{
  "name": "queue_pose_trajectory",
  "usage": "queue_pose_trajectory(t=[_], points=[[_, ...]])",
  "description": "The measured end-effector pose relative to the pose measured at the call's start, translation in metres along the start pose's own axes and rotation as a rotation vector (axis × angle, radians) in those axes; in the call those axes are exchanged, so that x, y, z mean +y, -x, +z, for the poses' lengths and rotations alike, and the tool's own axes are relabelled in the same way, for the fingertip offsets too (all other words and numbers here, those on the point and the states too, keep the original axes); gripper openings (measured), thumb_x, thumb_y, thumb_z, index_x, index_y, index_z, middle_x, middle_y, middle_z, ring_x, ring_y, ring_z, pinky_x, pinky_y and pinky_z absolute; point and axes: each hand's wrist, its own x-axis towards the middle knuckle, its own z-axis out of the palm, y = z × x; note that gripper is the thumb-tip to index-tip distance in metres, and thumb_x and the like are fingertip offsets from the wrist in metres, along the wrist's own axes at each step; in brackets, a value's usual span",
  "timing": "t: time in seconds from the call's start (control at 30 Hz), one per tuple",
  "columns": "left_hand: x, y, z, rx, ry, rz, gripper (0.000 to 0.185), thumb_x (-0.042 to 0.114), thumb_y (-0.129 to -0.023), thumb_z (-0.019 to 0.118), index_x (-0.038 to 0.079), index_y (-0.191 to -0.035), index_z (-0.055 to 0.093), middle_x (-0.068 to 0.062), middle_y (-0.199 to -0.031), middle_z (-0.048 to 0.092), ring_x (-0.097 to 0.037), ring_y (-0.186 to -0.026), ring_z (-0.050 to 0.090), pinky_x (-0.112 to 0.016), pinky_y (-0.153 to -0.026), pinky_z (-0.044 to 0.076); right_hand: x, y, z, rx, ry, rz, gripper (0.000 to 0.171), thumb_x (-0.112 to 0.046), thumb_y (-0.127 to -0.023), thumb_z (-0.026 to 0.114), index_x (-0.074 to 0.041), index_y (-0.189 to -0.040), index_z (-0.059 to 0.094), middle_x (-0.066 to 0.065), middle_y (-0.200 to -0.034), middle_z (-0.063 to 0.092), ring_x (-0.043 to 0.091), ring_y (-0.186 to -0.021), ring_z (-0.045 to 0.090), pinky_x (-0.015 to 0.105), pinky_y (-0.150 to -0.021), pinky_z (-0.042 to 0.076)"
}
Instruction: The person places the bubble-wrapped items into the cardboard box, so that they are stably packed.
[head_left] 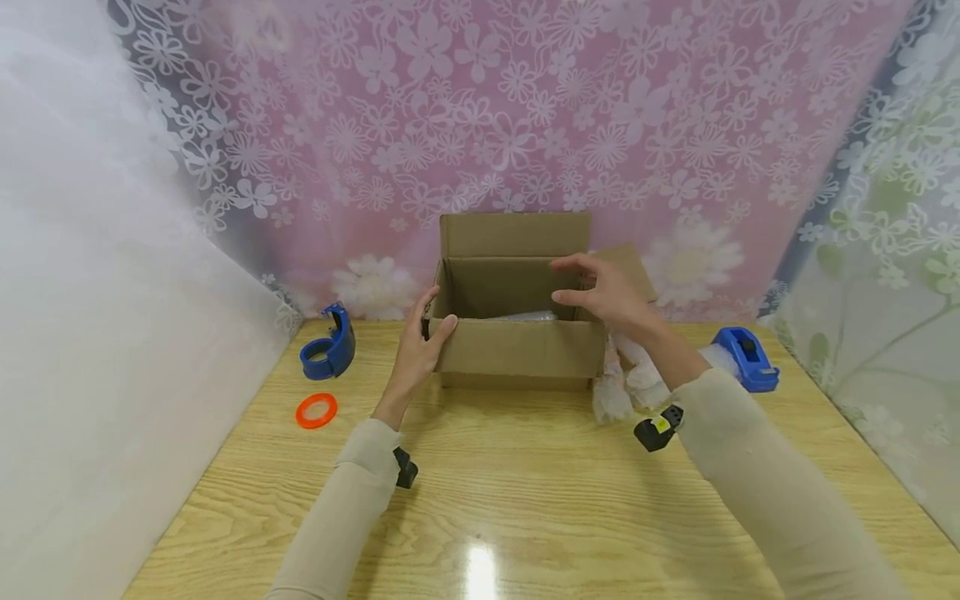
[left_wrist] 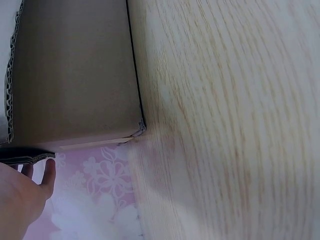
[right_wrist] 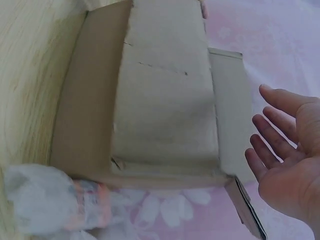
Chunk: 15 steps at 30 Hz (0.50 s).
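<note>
An open cardboard box (head_left: 521,350) stands on the table against the pink floral backdrop, its back flap (head_left: 517,235) raised and its front flap folded down outside. Some clear plastic wrapping (head_left: 528,317) shows inside; what it covers is hidden. At the box's left front corner my left hand (head_left: 420,346) grips the cardboard, thumb on the front edge and fingers by the left flap. In the left wrist view, the fingers (left_wrist: 48,175) touch that flap's edge. My right hand (head_left: 615,296) hovers over the box's right side, fingers spread and holding nothing; the right wrist view shows the palm (right_wrist: 287,187) apart from the cardboard.
Right of the box lie wrapped bundles (head_left: 613,396) in clear bubble wrap, with a blue tape dispenser (head_left: 748,360) beyond. On the left are another blue tape dispenser (head_left: 330,343) and an orange tape roll (head_left: 316,411). The right flap (head_left: 628,265) sticks outward.
</note>
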Motion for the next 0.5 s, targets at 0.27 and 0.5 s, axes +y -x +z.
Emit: queue_pose_trajectory(t=[0.27,0.5], points=[[0.000,0.001,-0.001,-0.003,0.018,-0.007,0.070,0.055,-0.101,0.062,0.033,-0.162,0.035,0.003,-0.168,0.027,-0.030,-0.155,0.024,-0.065,-0.119,0.026,0.006,0.015,-0.029,0.018,-0.023,-0.007,0.052,-0.021,-0.102,0.070,-0.008,-0.149,0.053,0.013,-0.160,0.041,0.044,-0.149,0.031,0.057,-0.118,0.031],[-0.001,0.001,0.000,0.000,0.007,0.000,0.070,0.054,-0.102,0.062,0.033,-0.162,0.035,0.003,-0.168,0.027,-0.029,-0.155,0.024,-0.065,-0.120,0.025,0.019,0.029,-0.059,0.077,-0.015,0.066,0.060,-0.027,-0.103,0.069,-0.008,-0.155,0.046,0.013,-0.160,0.042,0.040,-0.145,0.041,0.052,-0.110,0.042]])
